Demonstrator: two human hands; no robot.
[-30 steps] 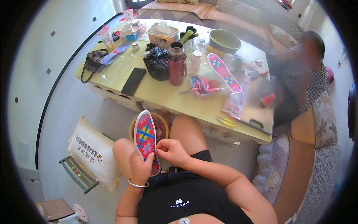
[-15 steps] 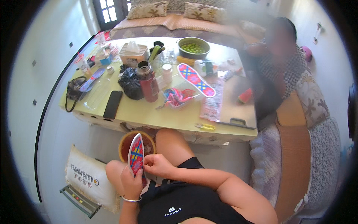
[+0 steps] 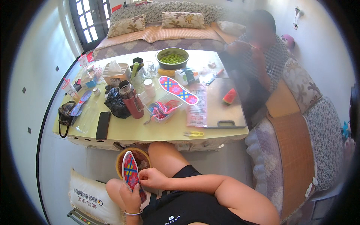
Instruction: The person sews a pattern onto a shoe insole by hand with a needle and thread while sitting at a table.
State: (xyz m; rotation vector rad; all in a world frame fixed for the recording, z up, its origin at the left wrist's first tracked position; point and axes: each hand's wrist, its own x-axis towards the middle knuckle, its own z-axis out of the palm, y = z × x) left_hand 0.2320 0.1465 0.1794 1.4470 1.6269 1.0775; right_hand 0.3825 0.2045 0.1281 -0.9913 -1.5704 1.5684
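My left hand (image 3: 131, 199) grips the lower part of an embroidered insole (image 3: 130, 170), its thumb lying on the patterned face. The insole stands tilted up above my lap, white-rimmed, with pink, blue and yellow stitching. Close against its right edge is my right hand (image 3: 151, 177), fingers pinched together. Whatever is in that pinch, if anything, is too small to see. On the table lies a second insole (image 3: 178, 90) in a matching pattern. Beside it, a clear container holds coloured thread (image 3: 164, 110). Yellow thread snips (image 3: 193, 134) rest by the table's front edge.
The table (image 3: 157, 134) also carries a red flask (image 3: 132, 101), a black phone (image 3: 103, 126), a colander of green fruit (image 3: 172, 58) and a cutting board (image 3: 221, 103) with watermelon (image 3: 229, 96). A bin (image 3: 144, 159) stands below my hands. Another person (image 3: 258, 56) sits at the right.
The whole view has shifted, so the table and sofa appear lower and further left. Both hands keep their place at the insole. The other person's hand is now up near their head.
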